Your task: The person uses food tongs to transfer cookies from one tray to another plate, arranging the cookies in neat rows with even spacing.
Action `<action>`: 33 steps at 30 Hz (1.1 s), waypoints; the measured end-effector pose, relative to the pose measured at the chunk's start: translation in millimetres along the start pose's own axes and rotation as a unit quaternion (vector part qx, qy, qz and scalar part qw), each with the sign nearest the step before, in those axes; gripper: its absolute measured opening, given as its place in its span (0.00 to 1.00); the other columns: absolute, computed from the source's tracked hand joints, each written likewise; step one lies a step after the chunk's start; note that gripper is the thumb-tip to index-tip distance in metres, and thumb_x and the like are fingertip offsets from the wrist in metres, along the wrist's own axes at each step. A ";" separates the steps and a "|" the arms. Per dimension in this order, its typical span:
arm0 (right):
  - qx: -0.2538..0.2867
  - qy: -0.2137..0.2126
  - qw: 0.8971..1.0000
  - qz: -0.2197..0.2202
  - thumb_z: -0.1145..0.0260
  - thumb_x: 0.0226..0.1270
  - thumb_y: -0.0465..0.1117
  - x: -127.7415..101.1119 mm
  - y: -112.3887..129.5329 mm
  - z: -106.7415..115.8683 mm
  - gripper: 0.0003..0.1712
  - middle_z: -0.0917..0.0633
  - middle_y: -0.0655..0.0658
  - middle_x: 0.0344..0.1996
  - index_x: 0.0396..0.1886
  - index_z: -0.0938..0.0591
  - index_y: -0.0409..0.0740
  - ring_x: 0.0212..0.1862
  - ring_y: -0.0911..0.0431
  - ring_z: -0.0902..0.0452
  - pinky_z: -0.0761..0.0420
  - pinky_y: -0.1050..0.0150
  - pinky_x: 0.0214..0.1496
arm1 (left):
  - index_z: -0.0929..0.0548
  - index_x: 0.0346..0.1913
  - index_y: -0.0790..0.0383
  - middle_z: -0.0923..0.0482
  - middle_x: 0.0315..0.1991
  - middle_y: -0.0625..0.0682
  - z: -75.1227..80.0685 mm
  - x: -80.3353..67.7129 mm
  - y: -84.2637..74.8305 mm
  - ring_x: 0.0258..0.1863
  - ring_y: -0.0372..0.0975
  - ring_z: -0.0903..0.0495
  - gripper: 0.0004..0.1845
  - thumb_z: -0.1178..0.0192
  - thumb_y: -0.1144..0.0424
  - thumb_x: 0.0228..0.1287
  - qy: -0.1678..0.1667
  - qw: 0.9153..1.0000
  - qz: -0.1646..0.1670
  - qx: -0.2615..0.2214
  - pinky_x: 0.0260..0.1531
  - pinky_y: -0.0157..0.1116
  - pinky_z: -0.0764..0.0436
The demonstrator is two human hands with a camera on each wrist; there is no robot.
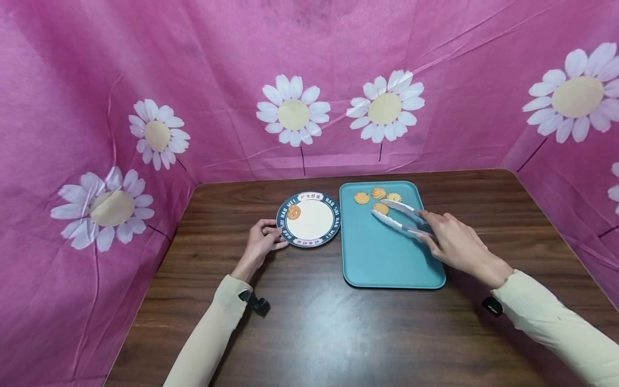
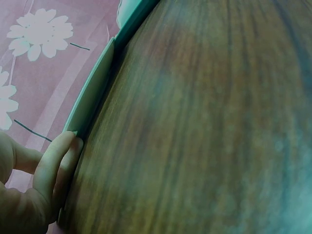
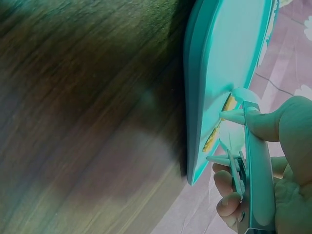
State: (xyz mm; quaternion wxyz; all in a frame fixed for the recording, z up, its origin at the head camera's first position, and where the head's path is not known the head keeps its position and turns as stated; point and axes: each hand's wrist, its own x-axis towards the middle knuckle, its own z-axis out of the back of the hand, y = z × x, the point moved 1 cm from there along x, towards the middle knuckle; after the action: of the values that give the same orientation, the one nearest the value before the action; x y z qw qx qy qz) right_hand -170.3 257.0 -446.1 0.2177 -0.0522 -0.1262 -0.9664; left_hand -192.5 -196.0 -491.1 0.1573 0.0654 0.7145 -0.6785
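My left hand (image 1: 261,240) holds the left rim of a round plate (image 1: 316,235) with a dark blue patterned border. One brown cookie (image 1: 294,212) lies on the plate's upper left. In the left wrist view, the fingers (image 2: 48,168) meet the plate's edge (image 2: 90,97). My right hand (image 1: 459,242) grips metal tongs (image 1: 403,226) over a teal tray (image 1: 387,263). Their tips are spread around a round cookie (image 1: 380,208); contact cannot be told. Close by on the tray lie a smooth cookie (image 1: 361,198), a swirled cookie (image 1: 379,192) and a scalloped cookie (image 1: 394,197).
Plate and tray stand side by side on a dark wooden table (image 1: 309,333). Behind and beside it hangs a pink cloth (image 1: 222,97) printed with white daisies. Black straps with small devices circle both sleeved wrists.
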 end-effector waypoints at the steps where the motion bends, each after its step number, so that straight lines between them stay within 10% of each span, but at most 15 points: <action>1: 0.000 -0.001 1.000 0.001 0.30 0.73 0.45 0.4 0.3 -0.3 0.35 0.14 0.29 0.50 0.72 0.29 0.32 0.42 0.44 0.20 0.14 0.48 0.29 | 0.32 0.65 0.76 0.23 0.39 0.56 0.0 0.1 0.1 0.27 0.36 0.16 0.21 0.44 0.77 0.73 0.000 1.000 0.000 -0.001 0.32 0.30 0.06; 33: 0.008 -0.023 0.999 0.027 0.30 0.72 0.45 18.3 22.0 -5.8 0.35 0.14 0.32 0.54 0.73 0.28 0.37 0.43 0.45 0.20 0.14 0.48 0.31 | 0.32 0.64 0.76 0.24 0.37 0.54 0.0 -0.5 0.6 0.26 0.36 0.15 0.20 0.45 0.77 0.73 0.000 1.000 -0.007 -0.005 0.31 0.29 0.07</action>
State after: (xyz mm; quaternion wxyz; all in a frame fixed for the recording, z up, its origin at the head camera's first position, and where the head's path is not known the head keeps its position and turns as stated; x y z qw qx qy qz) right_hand -177.5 228.8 -444.0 0.2408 -0.0759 -0.1369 -0.9579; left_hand -191.8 -195.9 -491.5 0.1532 0.0593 0.7182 -0.6762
